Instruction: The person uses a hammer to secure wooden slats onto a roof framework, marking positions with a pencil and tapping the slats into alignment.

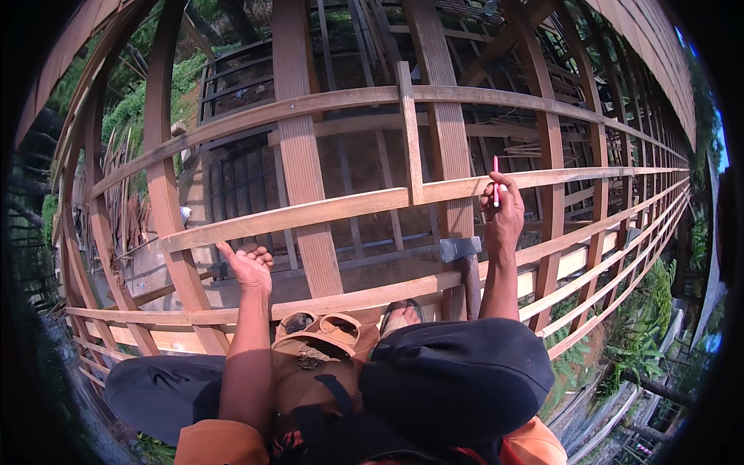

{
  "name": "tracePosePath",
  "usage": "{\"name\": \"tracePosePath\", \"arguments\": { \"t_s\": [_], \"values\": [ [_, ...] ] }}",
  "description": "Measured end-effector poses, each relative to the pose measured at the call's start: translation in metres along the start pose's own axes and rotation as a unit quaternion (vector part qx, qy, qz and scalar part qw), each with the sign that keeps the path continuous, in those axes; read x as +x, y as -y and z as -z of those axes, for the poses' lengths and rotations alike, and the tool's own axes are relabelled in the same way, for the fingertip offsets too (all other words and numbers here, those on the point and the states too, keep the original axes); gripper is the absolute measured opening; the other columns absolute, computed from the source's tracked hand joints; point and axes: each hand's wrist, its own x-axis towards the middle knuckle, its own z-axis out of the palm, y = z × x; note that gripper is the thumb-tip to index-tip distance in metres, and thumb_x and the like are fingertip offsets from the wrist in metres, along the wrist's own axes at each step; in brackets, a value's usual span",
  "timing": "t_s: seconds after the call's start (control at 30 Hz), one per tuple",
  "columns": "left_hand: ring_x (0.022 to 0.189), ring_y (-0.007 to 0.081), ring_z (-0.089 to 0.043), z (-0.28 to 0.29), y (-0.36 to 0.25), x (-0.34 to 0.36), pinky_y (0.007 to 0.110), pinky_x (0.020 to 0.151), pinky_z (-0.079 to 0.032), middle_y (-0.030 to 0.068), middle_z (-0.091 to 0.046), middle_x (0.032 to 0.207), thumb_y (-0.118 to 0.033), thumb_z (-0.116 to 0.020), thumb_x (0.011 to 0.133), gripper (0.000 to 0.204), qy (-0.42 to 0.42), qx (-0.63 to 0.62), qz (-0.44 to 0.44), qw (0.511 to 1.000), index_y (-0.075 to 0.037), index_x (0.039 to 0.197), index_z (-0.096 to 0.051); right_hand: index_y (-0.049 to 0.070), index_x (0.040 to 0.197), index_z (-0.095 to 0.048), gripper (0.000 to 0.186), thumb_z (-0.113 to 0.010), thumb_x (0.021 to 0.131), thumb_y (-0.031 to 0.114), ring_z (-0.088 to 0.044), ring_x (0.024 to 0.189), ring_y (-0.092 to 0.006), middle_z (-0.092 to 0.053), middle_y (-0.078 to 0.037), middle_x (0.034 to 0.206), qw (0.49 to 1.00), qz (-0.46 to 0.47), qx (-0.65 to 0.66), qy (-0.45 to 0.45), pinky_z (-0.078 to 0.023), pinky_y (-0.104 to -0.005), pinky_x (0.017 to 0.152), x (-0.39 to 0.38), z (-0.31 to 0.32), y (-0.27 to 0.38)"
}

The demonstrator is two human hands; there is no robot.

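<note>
My right hand [504,217] holds a thin red pencil [496,180] upright, its tip against a horizontal wooden batten [542,180]. My left hand [249,265] hangs just below another long batten [287,219], fingers curled, thumb out, holding nothing. A short upright batten [408,128] meets the marked batten just left of the pencil. A hammer [463,256] with a grey steel head rests against the frame below my right hand. A brown tool pouch [325,341] lies in my lap between my black-trousered knees.
I sit high on a lattice of horizontal battens over sloping rafters [298,155]. Through the gaps a lower floor frame [232,186] and stacked timber [128,201] show far below. Green plants [635,341] and a roof edge lie lower right. My sandalled foot [403,314] rests on a batten.
</note>
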Motion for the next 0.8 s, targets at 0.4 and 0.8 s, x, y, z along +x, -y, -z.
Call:
{"name": "tracePosePath", "arguments": {
  "t_s": [0.4,0.8],
  "values": [
    [0.101,0.0338,-0.063,-0.099,-0.011,0.084,0.047,0.093,-0.051,0.0235,-0.062,0.112,-0.091,-0.046,0.072,0.107,-0.412,-0.184,-0.325,0.831,0.003,0.125,-0.041,0.001,0.103,-0.057,0.044,-0.077,0.084,0.035,-0.060,0.076,-0.0222,-0.060,-0.012,0.087,0.819,0.170,-0.543,0.080,-0.050,-0.0340,0.071,0.009,-0.073,-0.001],
    [0.078,0.0280,-0.064,-0.120,-0.015,0.087,0.040,0.073,-0.055,0.0180,-0.063,0.087,-0.088,-0.030,0.082,0.094,-0.478,-0.159,-0.315,0.805,0.001,0.108,-0.048,0.001,0.095,-0.059,0.038,-0.077,0.077,0.029,-0.063,0.071,-0.0341,-0.062,-0.017,0.079,0.789,0.234,-0.561,0.085,-0.051,-0.0438,0.066,0.039,-0.101,-0.049]
  ]
}}
